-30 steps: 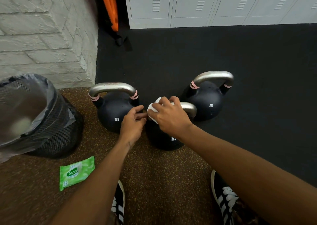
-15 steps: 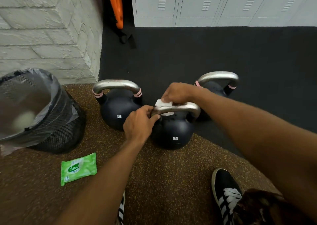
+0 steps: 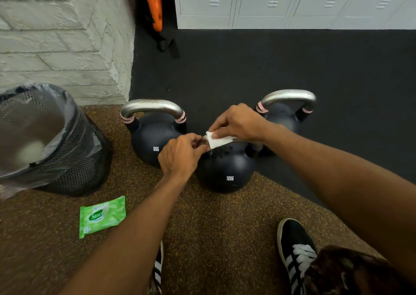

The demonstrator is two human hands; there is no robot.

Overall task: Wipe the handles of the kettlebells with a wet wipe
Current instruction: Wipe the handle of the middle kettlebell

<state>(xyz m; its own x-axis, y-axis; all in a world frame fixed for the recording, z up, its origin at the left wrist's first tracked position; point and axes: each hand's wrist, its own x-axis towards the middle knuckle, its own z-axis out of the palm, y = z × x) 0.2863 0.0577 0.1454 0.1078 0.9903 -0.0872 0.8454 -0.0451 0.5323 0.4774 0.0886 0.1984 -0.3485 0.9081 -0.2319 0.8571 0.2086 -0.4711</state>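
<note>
Wipe (image 3: pixel 217 141) pinched by right hand (image 3: pixel 238 121) on the front bell's (image 3: pixel 225 171) handle (image 3: pixel 203 140), at the brown floor's (image 3: pixel 202 227) edge; left hand (image 3: pixel 177 157) grips its end. Better wrapped round, then dragged along.

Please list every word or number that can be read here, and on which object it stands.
"8KG": left kettlebell.
"12KG": front kettlebell.
"Sanic", the rest not legible, and "15": green wipes pack.
Smaller print on the pack is too blurred to read.
</note>
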